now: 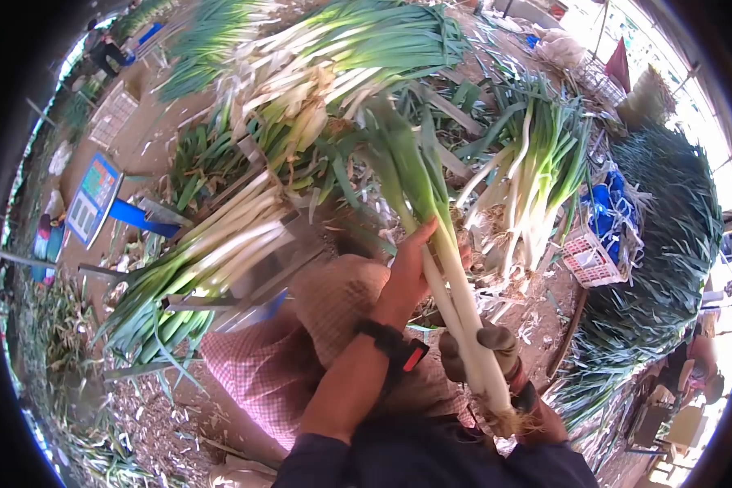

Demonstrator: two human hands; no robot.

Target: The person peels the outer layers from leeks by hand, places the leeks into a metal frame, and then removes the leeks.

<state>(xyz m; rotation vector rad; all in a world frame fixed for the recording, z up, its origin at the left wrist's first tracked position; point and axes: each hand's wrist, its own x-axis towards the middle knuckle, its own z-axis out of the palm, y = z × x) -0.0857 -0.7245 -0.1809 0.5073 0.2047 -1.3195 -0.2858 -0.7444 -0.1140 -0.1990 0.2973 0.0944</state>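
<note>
Ok so here's the setup: the right hand (481,351) is wearing a brownish work glove and it's closed tight around the white lower stalks of a small bunch of leeks (451,276), roots hanging out just below the fist. The left hand (411,272) is bare, with a black wrist strap (394,346) on it, and sits higher up the same bunch with the fingers flat against the stalks, more pressing or stroking than gripping. The green tops fan up and away from both hands.

Progress-wise, I'd guess it's somewhere in the middle. Off beyond the left hand there's a row of cleaned-looking leeks (220,244) with bright white shanks lying on a metal rack (252,285), and more bundles past the fingertips (333,49). To the far side of the right hand there's another bunch standing (529,179), and then a huge dark green heap (659,244) that looks untouched, so plenty left.

The ground (171,423) is bare dirt littered with peeled skins and leaf scraps. It's an open-air work yard in bright sun. A white plastic crate (590,260) sits out past the right hand, and a blue-and-white scale thing (93,199) is way off past the left. Another person (691,366) sits near the heap.
</note>
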